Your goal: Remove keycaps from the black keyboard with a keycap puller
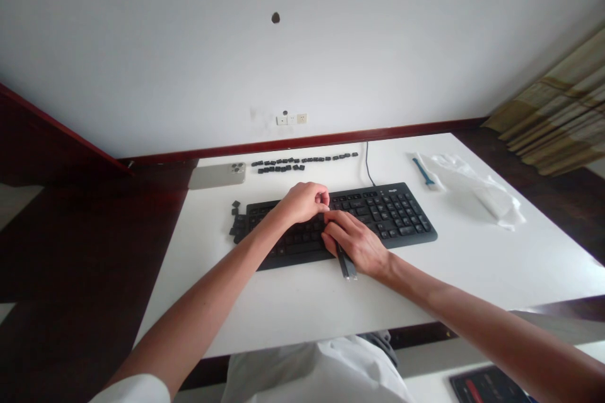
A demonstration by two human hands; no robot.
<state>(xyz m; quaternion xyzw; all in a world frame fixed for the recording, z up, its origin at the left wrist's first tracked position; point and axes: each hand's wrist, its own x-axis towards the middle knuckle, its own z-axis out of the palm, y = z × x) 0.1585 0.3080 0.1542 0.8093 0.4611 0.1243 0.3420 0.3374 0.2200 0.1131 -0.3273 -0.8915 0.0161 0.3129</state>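
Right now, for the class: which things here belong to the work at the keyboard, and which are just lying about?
Belonging: left hand, right hand, dark flat strip, black keyboard, loose black keycaps.
Lying about: smartphone, blue-handled brush, white sheet.

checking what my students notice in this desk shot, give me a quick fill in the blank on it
The hand gripping the dark flat tool is the person's ____ one.
The phone lies to the ____ of the loose keycaps beyond the black keyboard.
The brush on the crumpled plastic has a ____ handle.

Missing words: right; left; blue
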